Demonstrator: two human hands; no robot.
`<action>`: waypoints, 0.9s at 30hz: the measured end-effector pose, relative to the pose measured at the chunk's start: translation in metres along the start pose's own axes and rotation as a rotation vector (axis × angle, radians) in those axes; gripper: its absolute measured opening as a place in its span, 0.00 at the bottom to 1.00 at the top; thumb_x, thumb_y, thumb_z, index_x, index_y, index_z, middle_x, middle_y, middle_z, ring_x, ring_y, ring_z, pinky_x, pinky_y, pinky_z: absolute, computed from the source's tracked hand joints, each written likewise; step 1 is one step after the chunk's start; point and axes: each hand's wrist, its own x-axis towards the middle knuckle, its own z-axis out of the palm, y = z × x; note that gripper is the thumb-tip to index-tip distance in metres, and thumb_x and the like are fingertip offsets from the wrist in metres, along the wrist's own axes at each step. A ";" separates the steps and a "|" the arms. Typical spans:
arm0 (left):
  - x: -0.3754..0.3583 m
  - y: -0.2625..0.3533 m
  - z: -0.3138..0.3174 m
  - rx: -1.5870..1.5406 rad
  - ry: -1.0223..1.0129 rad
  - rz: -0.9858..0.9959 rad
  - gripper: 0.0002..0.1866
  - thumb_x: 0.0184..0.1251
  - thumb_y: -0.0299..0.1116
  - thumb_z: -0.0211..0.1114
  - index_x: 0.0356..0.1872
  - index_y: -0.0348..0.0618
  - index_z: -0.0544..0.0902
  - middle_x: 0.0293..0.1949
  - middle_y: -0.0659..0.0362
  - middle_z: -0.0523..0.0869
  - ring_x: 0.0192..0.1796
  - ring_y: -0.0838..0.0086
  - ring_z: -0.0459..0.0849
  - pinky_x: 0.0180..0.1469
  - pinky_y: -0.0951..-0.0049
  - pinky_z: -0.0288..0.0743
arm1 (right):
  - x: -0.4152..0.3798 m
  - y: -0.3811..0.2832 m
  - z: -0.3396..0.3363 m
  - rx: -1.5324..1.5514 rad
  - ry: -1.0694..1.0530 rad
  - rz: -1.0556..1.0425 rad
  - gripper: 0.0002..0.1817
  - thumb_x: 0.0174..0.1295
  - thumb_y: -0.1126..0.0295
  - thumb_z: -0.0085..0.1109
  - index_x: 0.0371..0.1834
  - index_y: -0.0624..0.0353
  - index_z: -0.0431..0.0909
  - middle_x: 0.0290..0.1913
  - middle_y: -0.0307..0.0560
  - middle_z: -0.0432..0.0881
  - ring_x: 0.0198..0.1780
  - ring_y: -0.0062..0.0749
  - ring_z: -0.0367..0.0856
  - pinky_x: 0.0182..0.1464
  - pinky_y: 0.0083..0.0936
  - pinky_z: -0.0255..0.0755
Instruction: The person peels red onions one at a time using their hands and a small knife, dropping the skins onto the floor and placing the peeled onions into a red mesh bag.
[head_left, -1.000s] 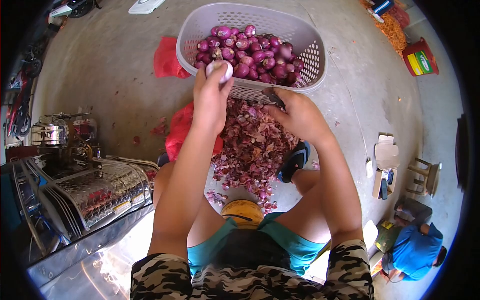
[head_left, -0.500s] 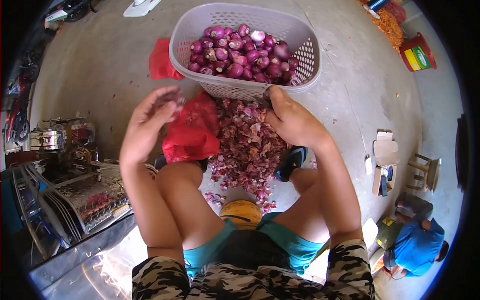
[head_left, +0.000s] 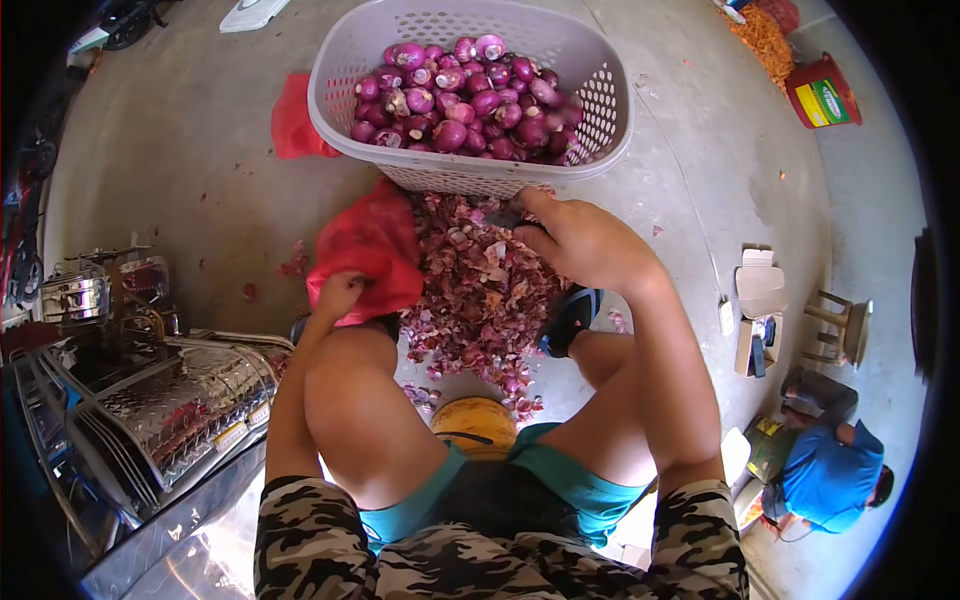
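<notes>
My left hand (head_left: 343, 292) reaches into the mouth of a red mesh bag (head_left: 368, 245) beside my left knee. Its fingers are mostly hidden by the bag, so what they hold does not show. My right hand (head_left: 585, 238) is closed around a small knife (head_left: 507, 216), dark and partly blurred, above a heap of dry onion skins (head_left: 485, 290). Just beyond the heap stands a grey plastic basket (head_left: 590, 172) holding many peeled red onions (head_left: 452, 135).
A second red bag (head_left: 293, 120) lies left of the basket. Metal sidecar-like bodywork (head_left: 170, 410) stands at the left. On the right are an open cardboard box (head_left: 765, 290), a wooden stool (head_left: 850, 332), a red bucket (head_left: 822, 95) and a person in blue (head_left: 830, 480).
My left hand has dropped from above the red mesh bag into its mouth. My right hand has shifted slightly down and left with the knife. The view has moved a little.
</notes>
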 end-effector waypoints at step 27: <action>0.077 -0.001 0.037 0.343 0.141 0.288 0.22 0.61 0.28 0.60 0.58 0.39 0.72 0.44 0.49 0.82 0.46 0.63 0.82 0.45 0.70 0.77 | 0.008 0.009 0.002 0.033 -0.077 0.044 0.16 0.61 0.62 0.56 0.44 0.62 0.69 0.30 0.62 0.80 0.37 0.58 0.80 0.40 0.49 0.70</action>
